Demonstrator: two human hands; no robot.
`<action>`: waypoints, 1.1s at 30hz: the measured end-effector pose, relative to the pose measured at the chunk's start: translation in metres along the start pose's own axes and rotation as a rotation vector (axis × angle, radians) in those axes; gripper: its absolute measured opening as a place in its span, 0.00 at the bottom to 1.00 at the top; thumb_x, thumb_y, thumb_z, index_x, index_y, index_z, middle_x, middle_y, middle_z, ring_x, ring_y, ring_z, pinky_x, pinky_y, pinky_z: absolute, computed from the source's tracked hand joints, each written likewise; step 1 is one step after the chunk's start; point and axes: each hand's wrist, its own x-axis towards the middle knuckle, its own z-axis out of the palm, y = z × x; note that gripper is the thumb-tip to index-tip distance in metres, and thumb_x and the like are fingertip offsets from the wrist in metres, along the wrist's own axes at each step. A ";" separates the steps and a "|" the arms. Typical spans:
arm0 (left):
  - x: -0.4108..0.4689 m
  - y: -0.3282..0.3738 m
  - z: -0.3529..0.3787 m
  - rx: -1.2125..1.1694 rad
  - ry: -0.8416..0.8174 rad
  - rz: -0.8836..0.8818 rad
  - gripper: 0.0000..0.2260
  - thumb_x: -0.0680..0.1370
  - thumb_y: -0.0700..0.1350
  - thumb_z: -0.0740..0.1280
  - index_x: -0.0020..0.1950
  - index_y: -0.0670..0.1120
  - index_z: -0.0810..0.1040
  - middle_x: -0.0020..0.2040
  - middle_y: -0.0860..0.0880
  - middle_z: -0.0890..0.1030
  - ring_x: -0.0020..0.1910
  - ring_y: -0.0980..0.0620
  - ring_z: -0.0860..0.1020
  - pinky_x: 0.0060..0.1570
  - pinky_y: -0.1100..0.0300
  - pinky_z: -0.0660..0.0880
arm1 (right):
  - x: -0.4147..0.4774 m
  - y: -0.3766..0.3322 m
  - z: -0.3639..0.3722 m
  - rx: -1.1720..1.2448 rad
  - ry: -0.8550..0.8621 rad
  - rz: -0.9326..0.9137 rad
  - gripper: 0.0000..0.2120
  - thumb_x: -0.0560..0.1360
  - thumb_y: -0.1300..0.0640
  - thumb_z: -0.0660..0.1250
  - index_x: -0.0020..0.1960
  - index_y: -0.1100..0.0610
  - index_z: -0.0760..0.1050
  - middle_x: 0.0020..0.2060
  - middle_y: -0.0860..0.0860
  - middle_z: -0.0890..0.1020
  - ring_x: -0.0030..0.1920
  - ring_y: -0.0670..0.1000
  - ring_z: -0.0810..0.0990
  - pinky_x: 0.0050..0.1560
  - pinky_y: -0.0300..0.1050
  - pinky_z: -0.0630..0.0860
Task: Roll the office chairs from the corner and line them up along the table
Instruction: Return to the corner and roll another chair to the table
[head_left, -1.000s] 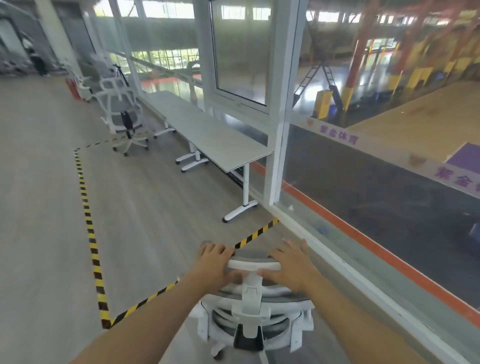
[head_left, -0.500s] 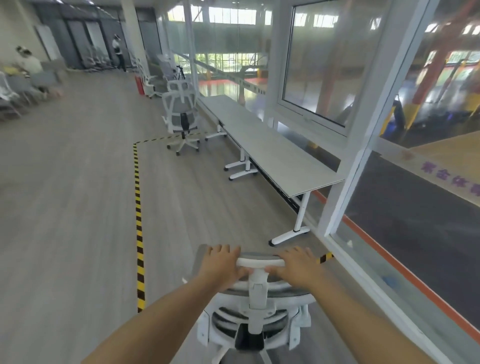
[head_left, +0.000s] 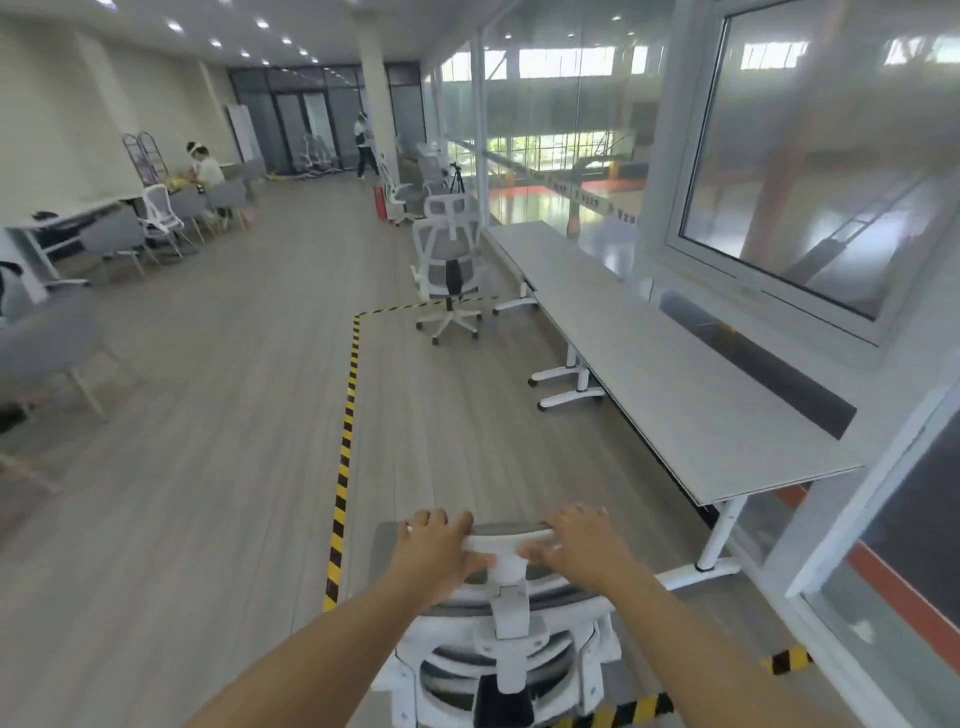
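Note:
A white office chair (head_left: 506, 639) with a grey mesh back stands right in front of me, seen from behind. My left hand (head_left: 431, 553) and my right hand (head_left: 584, 545) both grip its grey headrest (head_left: 511, 531), one on each side of the white centre post. A long grey table (head_left: 670, 374) on white legs runs along the glass wall to the right. A second white office chair (head_left: 449, 270) stands at the table's far end, facing away from me.
Yellow-black floor tape (head_left: 345, 441) marks a rectangle beside the table. Grey chairs (head_left: 47, 348) and desks with a seated person (head_left: 205, 174) fill the left side. More white chairs (head_left: 397, 189), a tripod and a walking person (head_left: 363, 143) are far back.
The view has swung left and lifted, so the room's left side and far end now show. The held chair has turned with me and rolled past the table's near end.

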 end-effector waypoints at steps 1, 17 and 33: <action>0.023 -0.006 -0.003 -0.004 -0.008 -0.013 0.31 0.75 0.75 0.51 0.68 0.55 0.64 0.64 0.46 0.72 0.65 0.41 0.68 0.66 0.41 0.64 | 0.025 0.004 -0.005 0.011 -0.008 -0.017 0.32 0.73 0.25 0.57 0.64 0.48 0.73 0.62 0.49 0.76 0.66 0.55 0.70 0.70 0.56 0.61; 0.353 -0.118 -0.052 -0.098 0.071 -0.141 0.29 0.75 0.75 0.53 0.69 0.59 0.66 0.63 0.49 0.71 0.67 0.43 0.66 0.72 0.38 0.55 | 0.399 0.032 -0.068 -0.041 -0.017 -0.174 0.35 0.74 0.24 0.52 0.71 0.45 0.68 0.68 0.48 0.72 0.72 0.54 0.65 0.75 0.58 0.55; 0.725 -0.260 -0.106 -0.142 0.120 -0.071 0.35 0.70 0.77 0.46 0.70 0.60 0.63 0.61 0.50 0.72 0.65 0.44 0.67 0.74 0.38 0.53 | 0.775 0.044 -0.135 -0.031 -0.008 -0.132 0.32 0.76 0.25 0.51 0.69 0.45 0.67 0.67 0.47 0.68 0.71 0.54 0.63 0.75 0.59 0.57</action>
